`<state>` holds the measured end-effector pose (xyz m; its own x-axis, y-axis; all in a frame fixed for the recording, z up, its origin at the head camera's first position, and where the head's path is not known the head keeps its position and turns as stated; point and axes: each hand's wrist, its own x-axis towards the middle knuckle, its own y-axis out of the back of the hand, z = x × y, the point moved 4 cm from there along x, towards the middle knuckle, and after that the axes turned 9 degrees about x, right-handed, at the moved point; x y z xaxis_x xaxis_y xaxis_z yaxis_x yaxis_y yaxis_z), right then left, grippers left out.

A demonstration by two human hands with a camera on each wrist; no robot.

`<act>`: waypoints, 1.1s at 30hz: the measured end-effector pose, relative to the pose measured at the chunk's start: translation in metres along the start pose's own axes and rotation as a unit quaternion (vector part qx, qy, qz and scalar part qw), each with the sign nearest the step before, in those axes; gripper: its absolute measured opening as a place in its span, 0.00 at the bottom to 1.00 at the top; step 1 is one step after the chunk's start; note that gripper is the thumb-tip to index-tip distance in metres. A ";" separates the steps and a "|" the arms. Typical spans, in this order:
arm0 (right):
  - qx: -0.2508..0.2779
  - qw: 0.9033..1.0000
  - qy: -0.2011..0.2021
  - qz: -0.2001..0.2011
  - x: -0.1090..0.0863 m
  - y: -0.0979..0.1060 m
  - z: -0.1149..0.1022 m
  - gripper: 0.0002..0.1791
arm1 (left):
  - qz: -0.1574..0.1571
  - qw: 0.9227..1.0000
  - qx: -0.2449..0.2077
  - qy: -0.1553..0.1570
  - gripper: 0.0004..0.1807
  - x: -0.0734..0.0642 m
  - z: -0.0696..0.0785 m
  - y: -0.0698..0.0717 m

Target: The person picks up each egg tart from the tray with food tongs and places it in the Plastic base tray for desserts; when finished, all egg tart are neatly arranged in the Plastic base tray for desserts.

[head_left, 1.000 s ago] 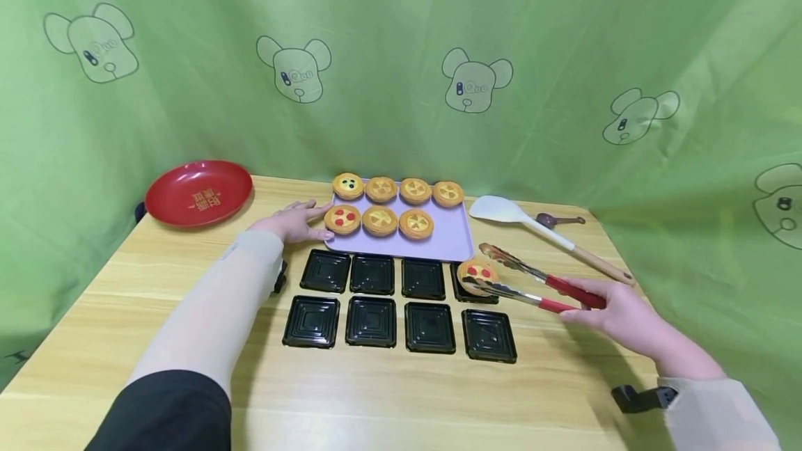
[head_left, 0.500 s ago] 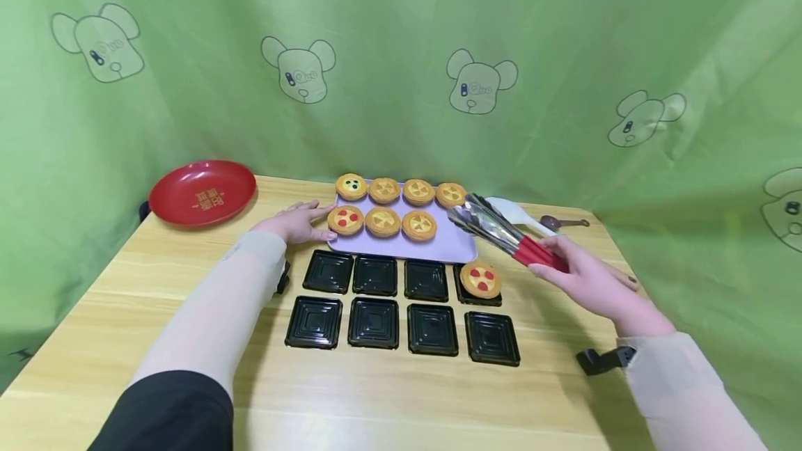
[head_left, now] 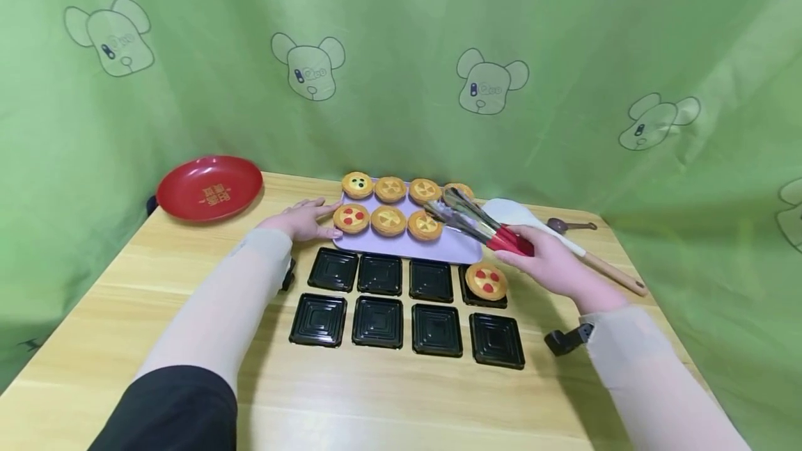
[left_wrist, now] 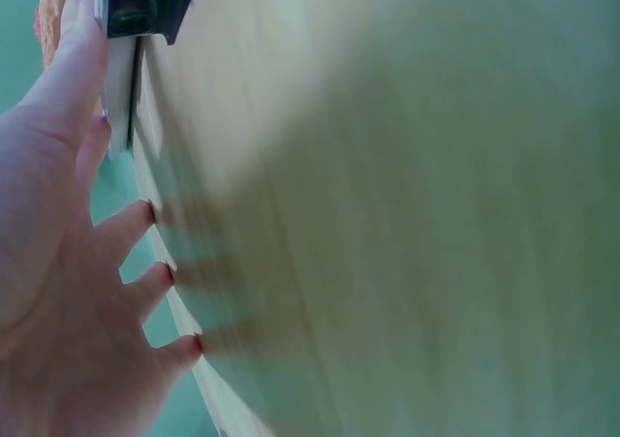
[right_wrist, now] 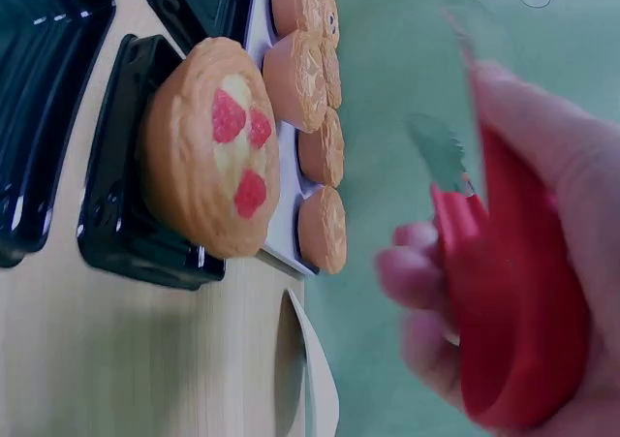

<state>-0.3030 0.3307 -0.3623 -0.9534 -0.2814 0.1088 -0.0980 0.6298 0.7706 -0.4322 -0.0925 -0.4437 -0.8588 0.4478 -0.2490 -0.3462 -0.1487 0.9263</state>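
In front of the lavender tray [head_left: 410,246], a pale wood-grained table [head_left: 351,402], with a broad band of wood running toward the near side. Next, two rows of four black dishes [head_left: 378,323], split by narrow strips of wood. In the right-end dish of the row closer to the tray, a tart with red pieces [head_left: 486,281]. Just right of the tray's near corner, the right hand [head_left: 551,259], wrapped round red-handled tongs [head_left: 501,239], raised, with blurred tips over the tray's right half. At the tray's left edge, the left hand [head_left: 305,220], loose and spread, thumb and forefinger touching the rim, other fingertips down on the wood. On the tray, seven tarts [head_left: 388,220]: three near, four far. Right of the tray, a slanting white spatula [head_left: 564,237] and, beyond, a small brown spoon [head_left: 560,226]. Left of the tray, across a gap of wood, a red plate [head_left: 188,190] at the table's far corner. Close behind the tray, a green curtain [head_left: 401,117], hanging down both sides too.
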 end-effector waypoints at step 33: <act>-0.043 0.996 -0.034 -0.075 0.041 -0.034 0.016 0.32 | 0.002 1.000 -0.011 0.001 0.45 0.001 -0.001 -0.002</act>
<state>-0.3429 0.3092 -0.3944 -0.9472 -0.3164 -0.0525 -0.2192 0.5192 0.8261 -0.4323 -0.0923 -0.4462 -0.8607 0.4454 -0.2466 -0.3513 -0.1691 0.9209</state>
